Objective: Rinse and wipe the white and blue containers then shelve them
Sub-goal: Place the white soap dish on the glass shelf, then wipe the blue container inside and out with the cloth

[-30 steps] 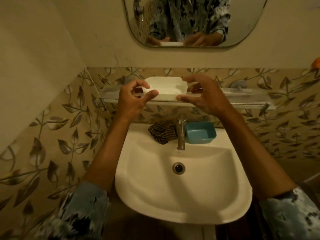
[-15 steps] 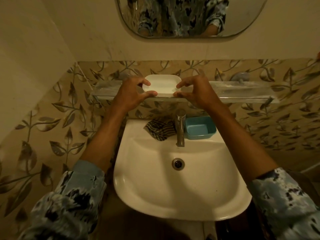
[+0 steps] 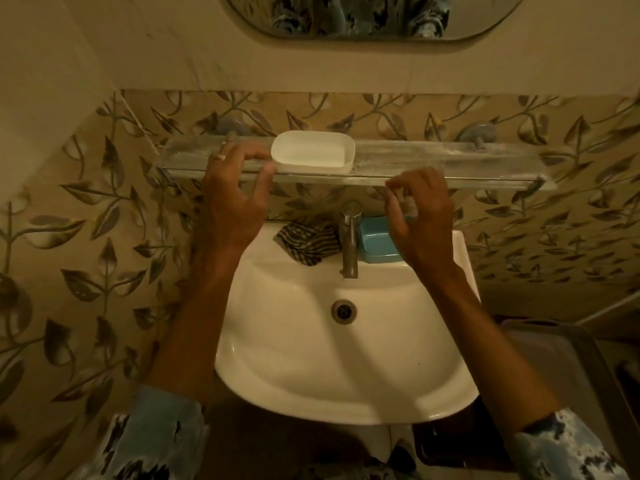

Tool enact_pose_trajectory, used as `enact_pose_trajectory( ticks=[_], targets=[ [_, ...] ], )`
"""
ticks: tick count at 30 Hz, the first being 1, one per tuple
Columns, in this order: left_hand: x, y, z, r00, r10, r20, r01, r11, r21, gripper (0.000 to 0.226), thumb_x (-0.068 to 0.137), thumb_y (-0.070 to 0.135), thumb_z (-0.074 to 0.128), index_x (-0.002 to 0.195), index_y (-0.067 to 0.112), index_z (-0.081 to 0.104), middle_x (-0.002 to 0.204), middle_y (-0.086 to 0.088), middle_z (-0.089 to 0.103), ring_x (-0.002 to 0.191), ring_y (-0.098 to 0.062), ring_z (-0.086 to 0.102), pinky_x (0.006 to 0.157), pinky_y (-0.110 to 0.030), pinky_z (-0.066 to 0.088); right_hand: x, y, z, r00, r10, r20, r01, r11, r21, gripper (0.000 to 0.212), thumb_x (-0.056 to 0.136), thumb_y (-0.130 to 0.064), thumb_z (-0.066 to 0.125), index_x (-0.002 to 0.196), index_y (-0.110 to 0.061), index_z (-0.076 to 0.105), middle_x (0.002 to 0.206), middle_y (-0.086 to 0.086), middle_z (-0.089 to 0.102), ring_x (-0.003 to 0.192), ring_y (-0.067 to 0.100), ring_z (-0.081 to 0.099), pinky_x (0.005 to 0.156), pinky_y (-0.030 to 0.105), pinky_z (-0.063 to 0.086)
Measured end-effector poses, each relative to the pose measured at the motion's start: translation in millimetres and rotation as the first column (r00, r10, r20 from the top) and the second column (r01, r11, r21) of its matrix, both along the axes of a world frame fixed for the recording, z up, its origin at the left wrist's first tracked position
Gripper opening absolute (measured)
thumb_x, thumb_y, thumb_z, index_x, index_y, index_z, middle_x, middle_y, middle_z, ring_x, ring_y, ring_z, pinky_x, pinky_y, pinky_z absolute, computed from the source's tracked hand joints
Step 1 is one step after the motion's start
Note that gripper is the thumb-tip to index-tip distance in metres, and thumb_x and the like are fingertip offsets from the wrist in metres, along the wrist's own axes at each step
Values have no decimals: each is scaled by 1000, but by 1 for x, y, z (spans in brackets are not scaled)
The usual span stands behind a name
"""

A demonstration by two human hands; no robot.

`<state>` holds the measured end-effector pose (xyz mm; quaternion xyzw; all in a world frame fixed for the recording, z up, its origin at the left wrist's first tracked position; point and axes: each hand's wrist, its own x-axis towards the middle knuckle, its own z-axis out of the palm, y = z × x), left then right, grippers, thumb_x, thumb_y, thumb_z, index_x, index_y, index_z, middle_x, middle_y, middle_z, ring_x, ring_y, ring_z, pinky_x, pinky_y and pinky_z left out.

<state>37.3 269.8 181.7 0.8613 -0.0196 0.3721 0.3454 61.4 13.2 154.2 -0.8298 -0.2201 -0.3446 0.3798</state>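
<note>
The white container stands upright on the glass shelf above the sink. My left hand hovers just left of it with loosely curled fingers, the thumb close to its side, holding nothing. Lower down, my right hand hangs in front of the shelf edge, fingers loosely bent and empty. It partly covers the blue container, which sits on the sink's back ledge right of the tap.
A striped cloth lies bunched on the ledge left of the metal tap. The white sink is below, with a mirror on the wall above. A grey bin-like object stands at the lower right.
Both hands set the white container on the shelf and let go. My right hand has drawn back and down over the blue container; my left hand has slid slightly left.
</note>
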Motion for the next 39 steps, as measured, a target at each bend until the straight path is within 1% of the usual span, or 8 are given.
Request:
enact_pose_trajectory(
  ticks=[3,7,15,21,27,30,35,39],
  targets=[
    [-27,-11,-48,999,-17,37,17,1000,-12,10,91,14,54,96,10,62,101,-4,62,94,-20,60,82,-32,49,-14,-25,-55,975,-43,-218,29,997,-69,9,83,-2,65,92,-1,63,92,16,63,92,26,55,82,30,40],
    [-48,-23,-116,960,-71,-270,67,997,-25,11,86,7,55,94,7,64,98,-9,63,94,-24,57,81,-35,47,-6,-50,-106,826,-180,-535,16,955,-296,28,82,-6,70,109,-2,64,118,20,63,111,36,55,94,37,40],
    [-29,-39,-169,832,-67,-551,68,997,-19,16,86,9,61,101,11,62,103,-7,61,99,-23,54,83,-34,44,29,-61,-130,811,-273,-517,-90,815,-572,50,84,-11,69,132,-8,53,142,16,49,138,32,36,119,52,10],
    [-10,-42,-172,831,-62,-552,84,996,15,15,84,8,61,99,9,62,103,-8,62,100,-24,54,85,-29,40,40,-65,-134,827,-244,-506,-160,761,-629,29,91,-15,61,121,-14,65,146,13,46,145,30,24,116,56,-5],
    [21,-32,-168,828,-2,-561,89,988,128,39,77,8,68,115,6,58,126,-14,55,119,-32,48,99,-42,39,13,-80,-124,757,-142,-638,-64,955,-288,23,92,-28,60,105,-9,64,119,16,63,120,32,53,114,56,16],
    [41,-30,-170,729,-6,-684,234,942,240,82,72,22,78,141,9,37,149,-14,35,140,-33,26,115,-53,19,-15,-85,-111,714,2,-700,46,998,50,22,92,-35,58,90,-14,64,91,4,65,85,16,60,75,28,51],
    [59,-26,-183,570,129,-811,370,842,394,105,63,27,85,148,19,23,153,-12,28,138,-35,28,110,-53,27,-56,-91,-98,607,180,-774,301,850,433,5,94,-24,59,93,-22,63,91,0,69,85,9,64,55,15,49],
    [60,-33,-189,636,228,-737,291,814,503,88,73,34,78,145,19,30,147,-15,35,124,-41,40,97,-55,36,-79,-98,-89,552,417,-722,371,653,660,27,84,-18,66,110,-23,61,106,1,71,95,14,69,61,23,55]
  ],
)
